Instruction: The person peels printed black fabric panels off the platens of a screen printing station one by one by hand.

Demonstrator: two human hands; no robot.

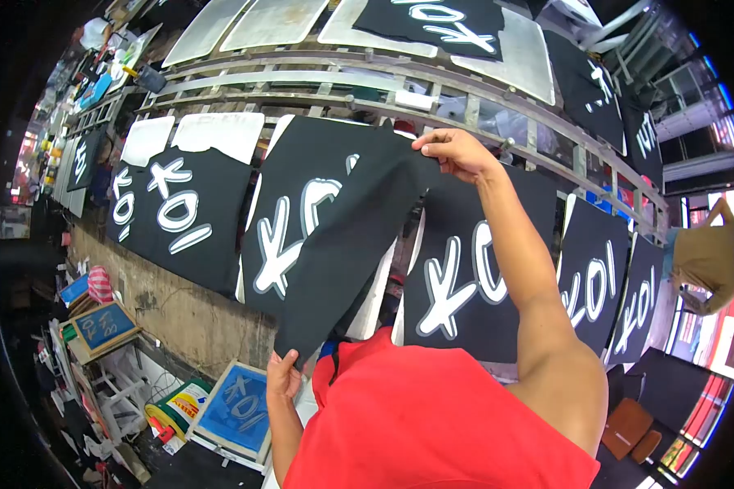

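A plain black fabric piece [347,220] hangs stretched between my two hands, slanting across the board in front of me. My left hand [283,375] pinches its lower corner close to my body. At the far end, my right hand [458,153] grips the upper edge between thumb and fingers. Behind it lies a black panel with white lettering [276,259], partly hidden by the cloth. Just to the right, another lettered black panel [444,301] lies flat, partly covered by my right forearm.
More lettered black panels [179,208] lie along the row. Metal rails [318,81] run behind them, with pale boards [273,23] beyond. At lower left are a blue printing screen [238,407] and a paint bucket [179,407]. A person [704,253] stands at far right.
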